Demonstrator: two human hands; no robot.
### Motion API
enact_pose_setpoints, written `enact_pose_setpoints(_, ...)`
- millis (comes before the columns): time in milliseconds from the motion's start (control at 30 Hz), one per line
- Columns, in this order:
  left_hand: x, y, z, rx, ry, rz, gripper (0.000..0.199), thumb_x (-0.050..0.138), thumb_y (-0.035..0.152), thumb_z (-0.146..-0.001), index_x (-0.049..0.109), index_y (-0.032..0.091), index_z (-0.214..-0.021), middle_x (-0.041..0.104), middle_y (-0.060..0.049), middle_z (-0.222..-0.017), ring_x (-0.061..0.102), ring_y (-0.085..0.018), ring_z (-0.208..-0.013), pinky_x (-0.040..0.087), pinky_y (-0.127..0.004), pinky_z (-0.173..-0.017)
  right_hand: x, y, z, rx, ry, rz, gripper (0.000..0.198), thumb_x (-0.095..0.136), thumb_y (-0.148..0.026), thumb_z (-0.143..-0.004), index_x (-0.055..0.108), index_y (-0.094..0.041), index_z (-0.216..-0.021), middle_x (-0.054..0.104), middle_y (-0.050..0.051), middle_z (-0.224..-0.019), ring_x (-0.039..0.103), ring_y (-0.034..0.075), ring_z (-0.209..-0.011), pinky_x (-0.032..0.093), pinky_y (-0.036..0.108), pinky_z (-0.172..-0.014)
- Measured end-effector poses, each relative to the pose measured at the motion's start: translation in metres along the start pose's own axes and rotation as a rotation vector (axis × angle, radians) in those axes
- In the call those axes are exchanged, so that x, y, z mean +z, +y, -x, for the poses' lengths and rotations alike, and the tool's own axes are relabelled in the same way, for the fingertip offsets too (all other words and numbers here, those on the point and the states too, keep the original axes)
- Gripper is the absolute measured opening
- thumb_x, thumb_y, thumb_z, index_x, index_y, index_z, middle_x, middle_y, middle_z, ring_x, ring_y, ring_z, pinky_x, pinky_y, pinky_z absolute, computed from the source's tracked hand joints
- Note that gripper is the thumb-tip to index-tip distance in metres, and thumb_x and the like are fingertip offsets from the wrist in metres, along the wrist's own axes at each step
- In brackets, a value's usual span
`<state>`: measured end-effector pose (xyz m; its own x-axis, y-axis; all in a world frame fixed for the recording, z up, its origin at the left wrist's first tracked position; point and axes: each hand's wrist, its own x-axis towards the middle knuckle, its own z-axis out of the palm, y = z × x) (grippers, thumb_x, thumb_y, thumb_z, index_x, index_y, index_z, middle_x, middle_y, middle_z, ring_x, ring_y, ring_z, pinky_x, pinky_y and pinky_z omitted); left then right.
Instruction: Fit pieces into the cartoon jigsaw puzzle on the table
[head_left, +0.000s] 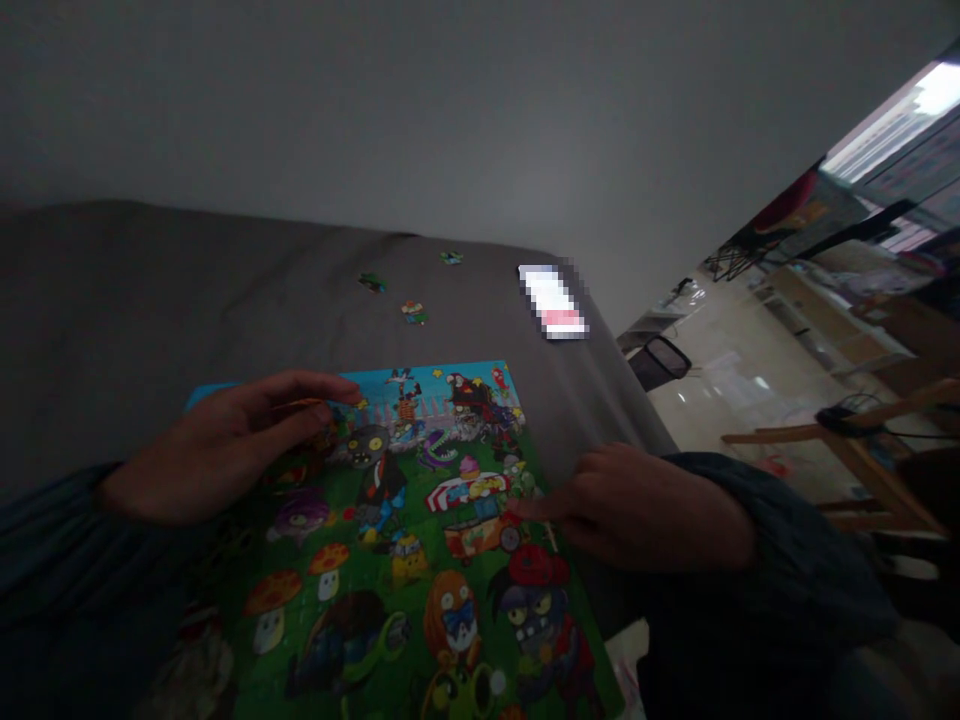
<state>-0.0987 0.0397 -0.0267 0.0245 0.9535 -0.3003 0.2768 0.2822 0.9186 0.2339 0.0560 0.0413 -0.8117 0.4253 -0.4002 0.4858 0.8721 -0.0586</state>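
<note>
A cartoon jigsaw puzzle (pixel 416 480) with zombies, mushrooms and plant figures lies on the grey cloth in front of me. My left hand (pixel 240 435) rests over its upper left part, fingers stretched forward and the thumb apart from them. Part of the picture shows between thumb and index finger; no held piece can be made out. At the right side, my right hand (pixel 630 505) has its index finger stretched onto the picture beside the cart, with the other fingers curled. Beyond the far edge lie three loose pieces: a dark green piece (pixel 372 282), an orange-and-green piece (pixel 413 312) and a bluish piece (pixel 451 258).
A phone with a lit, blurred screen (pixel 553 300) lies on the grey cloth (pixel 285 290) at the far right. Behind rises a plain wall (pixel 337 110). To the right, past the cloth's edge, are a shiny floor (pixel 720 385) and a wooden chair frame (pixel 870 440).
</note>
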Motion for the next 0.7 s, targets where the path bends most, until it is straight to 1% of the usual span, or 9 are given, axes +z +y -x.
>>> enact_pose_setpoints(167,-0.001,-0.002,-0.001,0.021,0.019,-0.083,0.039,0.063,0.052,-0.073,0.066,0.024,-0.101,0.064,0.002,-0.071,0.057,-0.012,-0.065,0.046,-0.018,-0.054,0.021,0.005,0.015,0.016,0.004,-0.065,0.05,0.053,-0.023,-0.088,0.05,-0.038,-0.135,0.061,-0.002,-0.059,0.056,0.014,-0.056,0.025,0.029,-0.054)
enact_pose_setpoints(233,-0.003,-0.007,-0.002,-0.011,0.014,-0.102,0.04,0.063,0.052,-0.075,0.064,0.025,-0.105,0.063,0.003,-0.07,0.056,-0.012,-0.064,0.045,-0.017,-0.053,0.028,0.005,0.018,0.028,0.003,-0.117,0.051,0.051,-0.025,-0.09,0.044,-0.037,-0.139,0.062,-0.002,-0.06,0.056,0.014,-0.056,0.026,0.028,-0.055)
enact_pose_setpoints(333,-0.005,-0.015,-0.004,-0.057,0.013,-0.078,0.043,0.063,0.052,-0.077,0.061,0.025,-0.11,0.066,0.003,-0.073,0.058,-0.013,-0.068,0.046,-0.018,-0.056,0.035,0.004,0.018,0.004,0.001,-0.234,0.051,0.045,-0.027,-0.094,0.037,-0.036,-0.144,0.063,-0.003,-0.06,0.054,0.012,-0.051,0.026,0.027,-0.054)
enact_pose_setpoints(400,-0.006,-0.017,-0.005,-0.055,0.011,-0.072,0.045,0.064,0.052,-0.077,0.061,0.024,-0.111,0.068,0.001,-0.078,0.06,-0.014,-0.07,0.047,-0.019,-0.058,0.038,0.003,0.018,-0.009,0.007,-0.307,0.051,0.042,-0.026,-0.096,0.034,-0.034,-0.145,0.064,-0.003,-0.061,0.053,0.011,-0.05,0.027,0.026,-0.054)
enact_pose_setpoints(467,-0.007,-0.017,-0.006,-0.036,0.008,-0.089,0.045,0.064,0.052,-0.076,0.061,0.023,-0.111,0.067,0.001,-0.076,0.059,-0.014,-0.069,0.047,-0.019,-0.058,0.04,0.0,0.019,0.001,0.016,-0.345,0.049,0.039,-0.026,-0.097,0.035,-0.031,-0.146,0.065,-0.002,-0.065,0.055,0.011,-0.053,0.029,0.026,-0.055)
enact_pose_setpoints(600,-0.004,-0.007,-0.004,0.037,0.013,-0.115,0.043,0.063,0.051,-0.073,0.064,0.022,-0.104,0.065,0.002,-0.071,0.057,-0.012,-0.065,0.044,-0.017,-0.054,0.044,-0.013,0.026,0.037,0.059,-0.326,0.048,0.039,-0.025,-0.096,0.038,-0.027,-0.144,0.068,0.001,-0.074,0.058,0.012,-0.061,0.031,0.027,-0.058)
enact_pose_setpoints(700,0.001,0.003,-0.001,0.06,0.029,-0.083,0.04,0.063,0.049,-0.07,0.065,0.021,-0.099,0.065,0.002,-0.072,0.056,-0.013,-0.065,0.044,-0.018,-0.054,0.05,-0.022,0.031,0.084,0.1,-0.252,0.05,0.042,-0.023,-0.093,0.039,-0.025,-0.143,0.066,0.001,-0.072,0.058,0.013,-0.06,0.03,0.028,-0.058)
